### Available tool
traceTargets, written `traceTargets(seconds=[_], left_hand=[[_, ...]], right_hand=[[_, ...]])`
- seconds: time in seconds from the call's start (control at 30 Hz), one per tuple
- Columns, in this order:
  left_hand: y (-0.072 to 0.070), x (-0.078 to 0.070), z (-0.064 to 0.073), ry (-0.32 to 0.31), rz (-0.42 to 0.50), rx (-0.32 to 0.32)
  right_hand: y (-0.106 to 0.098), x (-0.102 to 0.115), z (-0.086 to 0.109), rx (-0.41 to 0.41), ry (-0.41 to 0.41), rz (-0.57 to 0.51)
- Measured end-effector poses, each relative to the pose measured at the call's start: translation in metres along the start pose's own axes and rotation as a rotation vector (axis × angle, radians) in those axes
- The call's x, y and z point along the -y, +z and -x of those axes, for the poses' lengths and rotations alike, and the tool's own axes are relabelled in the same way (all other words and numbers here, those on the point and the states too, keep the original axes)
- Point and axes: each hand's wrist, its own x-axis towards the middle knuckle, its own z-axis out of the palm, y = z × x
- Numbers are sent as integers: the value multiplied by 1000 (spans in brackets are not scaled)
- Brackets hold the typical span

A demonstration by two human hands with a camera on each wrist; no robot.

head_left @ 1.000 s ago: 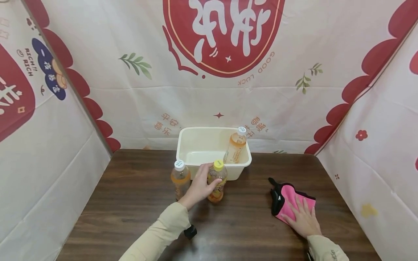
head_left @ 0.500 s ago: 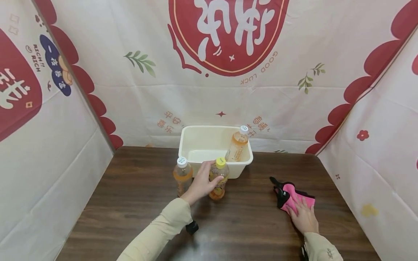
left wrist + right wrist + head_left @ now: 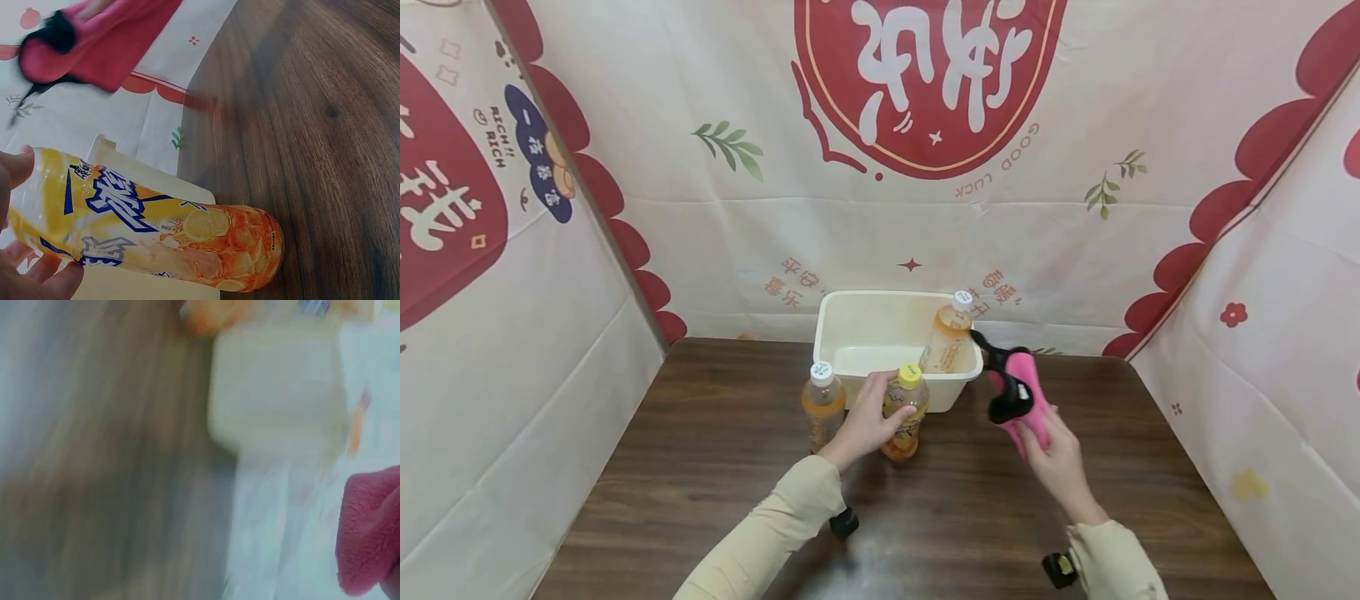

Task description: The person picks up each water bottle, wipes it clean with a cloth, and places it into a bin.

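Note:
My left hand [image 3: 867,423] grips an upright bottle with a yellow cap [image 3: 909,397], in front of the cream bin. In the left wrist view, the bottle's yellow label [image 3: 119,215] and orange-printed lower part show, the base at the table. My right hand [image 3: 1063,468] holds a pink cloth piece with black trim and a black strap [image 3: 1033,400] above the table, right of the bin. Its fuzzy pink surface [image 3: 369,531] shows in the right wrist view, which is blurred. A white-capped bottle [image 3: 824,410] stands left of my left hand, partly hidden by it.
The cream bin [image 3: 850,304] stands at the table's back edge against a printed cloth backdrop. Another white-capped bottle [image 3: 951,335] leans inside its right end. Cloth walls [image 3: 1262,375] border both sides of the dark wooden table [image 3: 715,433].
My right hand has lifted the pink cloth piece off the table and carried it left and back towards the bin. My left hand still grips the yellow-capped bottle.

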Motion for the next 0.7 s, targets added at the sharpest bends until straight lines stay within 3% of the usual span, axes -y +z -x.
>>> traceTargets(seconds=[0.13, 0.3, 0.53, 0.7], left_hand=[[0, -1, 0, 8, 1, -12], [0, 0, 0, 5, -12, -30], [2, 1, -1, -16, 3, -20], [3, 1, 0, -3, 16, -20]], right_hand=[[35, 32, -16, 51, -71, -105], [66, 57, -19, 117, -68, -116], [94, 50, -3, 86, -49, -166], [111, 21, 23, 54, -27, -165]])
